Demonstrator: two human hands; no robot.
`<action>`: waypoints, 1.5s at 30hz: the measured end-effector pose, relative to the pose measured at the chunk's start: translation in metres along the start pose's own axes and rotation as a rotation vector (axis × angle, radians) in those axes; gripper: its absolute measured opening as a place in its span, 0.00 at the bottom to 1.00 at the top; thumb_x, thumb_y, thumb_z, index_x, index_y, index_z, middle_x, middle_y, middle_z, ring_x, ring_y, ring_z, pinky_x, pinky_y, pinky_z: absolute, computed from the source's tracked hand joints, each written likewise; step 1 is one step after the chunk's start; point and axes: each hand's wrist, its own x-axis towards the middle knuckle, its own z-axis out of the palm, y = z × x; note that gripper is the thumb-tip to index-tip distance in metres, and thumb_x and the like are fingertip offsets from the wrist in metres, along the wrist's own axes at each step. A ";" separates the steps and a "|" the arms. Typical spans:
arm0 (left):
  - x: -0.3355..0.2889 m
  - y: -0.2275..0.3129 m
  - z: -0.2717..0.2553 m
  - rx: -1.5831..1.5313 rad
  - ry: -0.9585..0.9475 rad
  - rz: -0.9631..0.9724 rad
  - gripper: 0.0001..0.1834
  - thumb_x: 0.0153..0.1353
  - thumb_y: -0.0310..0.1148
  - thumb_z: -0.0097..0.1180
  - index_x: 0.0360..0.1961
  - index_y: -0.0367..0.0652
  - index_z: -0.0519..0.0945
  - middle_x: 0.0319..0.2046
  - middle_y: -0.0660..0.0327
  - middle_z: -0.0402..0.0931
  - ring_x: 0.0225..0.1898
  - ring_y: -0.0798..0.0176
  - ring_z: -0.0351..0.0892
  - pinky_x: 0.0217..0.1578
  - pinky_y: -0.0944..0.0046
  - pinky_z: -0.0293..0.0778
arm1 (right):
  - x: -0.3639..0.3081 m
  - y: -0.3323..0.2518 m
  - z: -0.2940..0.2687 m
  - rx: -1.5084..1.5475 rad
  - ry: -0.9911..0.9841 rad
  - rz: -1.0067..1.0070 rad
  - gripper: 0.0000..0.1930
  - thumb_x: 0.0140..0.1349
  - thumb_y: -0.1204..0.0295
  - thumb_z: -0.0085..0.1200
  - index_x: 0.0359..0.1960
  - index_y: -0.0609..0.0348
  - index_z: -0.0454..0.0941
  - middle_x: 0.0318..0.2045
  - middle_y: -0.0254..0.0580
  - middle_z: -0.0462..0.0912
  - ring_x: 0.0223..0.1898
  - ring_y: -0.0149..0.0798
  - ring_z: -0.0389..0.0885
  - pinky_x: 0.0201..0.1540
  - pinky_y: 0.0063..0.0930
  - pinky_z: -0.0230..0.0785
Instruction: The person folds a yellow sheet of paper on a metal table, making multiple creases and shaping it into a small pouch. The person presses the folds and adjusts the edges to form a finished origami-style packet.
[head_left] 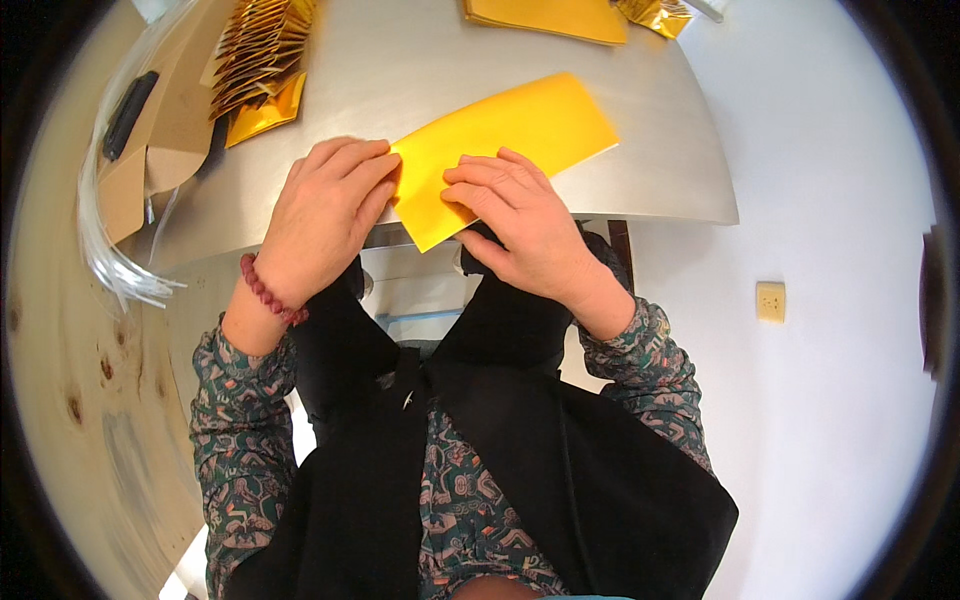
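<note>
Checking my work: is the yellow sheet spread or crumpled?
Spread: the yellow sheet shows a long, smooth face; hidden folds, I cannot tell.

Flat golden-yellow sheets (548, 22) cut off above, folded gold-foil pieces (262, 50) likewise, bright yellow rectangular sheet (520, 125) partly hidden beneath bare right hand (520, 215)

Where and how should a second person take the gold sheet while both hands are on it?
Probably by the far right end of the gold sheet, pinching its outer edge from the right. The sheet looks thin and broad, and that end extends past the right hand, uncovered; the left hand occupies the opposite end.
</note>
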 end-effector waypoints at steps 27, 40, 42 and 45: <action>-0.032 -0.006 0.000 -0.059 0.005 -0.001 0.20 0.68 0.31 0.65 0.61 0.47 0.85 0.61 0.62 0.83 0.62 0.49 0.76 0.65 0.51 0.71 | -0.001 -0.009 -0.008 0.188 0.227 0.302 0.05 0.68 0.77 0.67 0.43 0.62 0.86 0.36 0.39 0.85 0.37 0.38 0.81 0.42 0.29 0.74; -0.030 0.020 -0.007 -0.035 0.001 0.060 0.27 0.65 0.36 0.68 0.67 0.53 0.82 0.61 0.66 0.81 0.61 0.53 0.76 0.63 0.52 0.70 | -0.011 -0.016 -0.024 0.219 0.249 0.612 0.04 0.65 0.74 0.67 0.34 0.58 0.84 0.24 0.37 0.80 0.28 0.34 0.76 0.32 0.29 0.71; -0.028 0.024 -0.008 -0.032 -0.020 0.031 0.28 0.64 0.37 0.68 0.66 0.53 0.82 0.61 0.66 0.81 0.61 0.54 0.76 0.63 0.52 0.70 | -0.010 -0.016 -0.028 0.213 0.231 0.642 0.05 0.64 0.74 0.67 0.33 0.58 0.83 0.23 0.36 0.79 0.27 0.33 0.76 0.31 0.29 0.70; -0.026 0.031 -0.011 -0.041 -0.010 0.050 0.28 0.63 0.38 0.69 0.66 0.52 0.83 0.61 0.66 0.81 0.62 0.54 0.75 0.63 0.52 0.70 | -0.011 -0.019 -0.030 0.203 0.246 0.672 0.06 0.63 0.74 0.68 0.31 0.58 0.82 0.22 0.36 0.78 0.26 0.32 0.74 0.30 0.29 0.69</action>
